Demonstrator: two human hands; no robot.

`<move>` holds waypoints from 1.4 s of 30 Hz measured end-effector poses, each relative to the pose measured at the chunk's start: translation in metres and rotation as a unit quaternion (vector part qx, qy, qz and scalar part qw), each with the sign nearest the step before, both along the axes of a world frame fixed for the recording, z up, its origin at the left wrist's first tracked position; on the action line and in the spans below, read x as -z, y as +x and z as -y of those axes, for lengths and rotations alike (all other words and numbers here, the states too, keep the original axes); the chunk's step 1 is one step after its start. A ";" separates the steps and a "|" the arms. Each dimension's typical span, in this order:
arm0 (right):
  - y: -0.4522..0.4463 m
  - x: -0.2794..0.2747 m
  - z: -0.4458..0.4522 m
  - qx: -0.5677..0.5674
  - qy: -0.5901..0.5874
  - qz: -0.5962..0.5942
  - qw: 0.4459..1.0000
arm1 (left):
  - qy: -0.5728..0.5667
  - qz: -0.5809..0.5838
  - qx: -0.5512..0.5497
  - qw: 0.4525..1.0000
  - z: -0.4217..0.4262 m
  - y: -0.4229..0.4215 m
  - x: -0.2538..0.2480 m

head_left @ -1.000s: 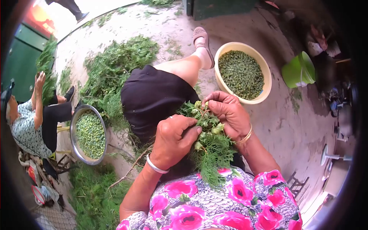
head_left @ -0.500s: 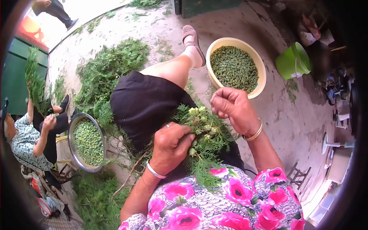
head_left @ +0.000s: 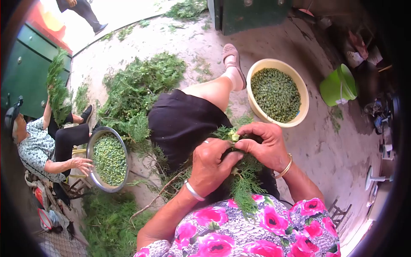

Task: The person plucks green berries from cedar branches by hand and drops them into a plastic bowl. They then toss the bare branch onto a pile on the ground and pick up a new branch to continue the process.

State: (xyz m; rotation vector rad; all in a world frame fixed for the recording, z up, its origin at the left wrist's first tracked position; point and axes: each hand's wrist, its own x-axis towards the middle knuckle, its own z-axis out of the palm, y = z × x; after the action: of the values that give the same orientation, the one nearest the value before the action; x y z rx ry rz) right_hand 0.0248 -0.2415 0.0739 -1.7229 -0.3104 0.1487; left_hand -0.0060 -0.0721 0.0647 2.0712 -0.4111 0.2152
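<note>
An evergreen branch with flat, feathery leaves and pale green cones lies across my lap. My left hand, with a ring and a silver bracelet, is closed around its stem. My right hand, with a gold bracelet, has come together with the left; its thumb and forefinger pinch at a green cone, partly hidden by the fingers. Ahead on the floor, a cream basin holds many small round green cones.
At left, a seated person holds up a leafy branch, the other hand beside a metal basin of green cones. Cut greenery is heaped on the floor. A lime-green bucket stands at right; another person's leg shows top left.
My right hand has moved down and left, from above the branch to the cones beside my left hand. The seated person's lower hand has moved down to the metal basin. The view has shifted.
</note>
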 end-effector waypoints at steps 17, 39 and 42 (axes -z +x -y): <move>0.005 0.001 0.007 0.009 -0.113 0.110 0.987 | -0.249 -0.266 0.006 0.931 -0.006 0.006 0.006; 0.009 -0.006 -0.008 -0.066 -0.100 -0.024 0.993 | -0.146 -0.176 -0.002 0.973 0.003 0.004 0.026; 0.008 0.009 -0.017 -0.036 -0.089 -0.021 0.995 | -0.139 -0.120 0.001 0.983 0.001 0.001 0.029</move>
State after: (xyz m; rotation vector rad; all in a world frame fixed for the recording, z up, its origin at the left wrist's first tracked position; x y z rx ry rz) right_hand 0.0325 -0.2244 0.0644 -1.8839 -0.3368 0.2714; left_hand -0.0050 -0.0736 0.0356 1.7957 -0.2211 0.0180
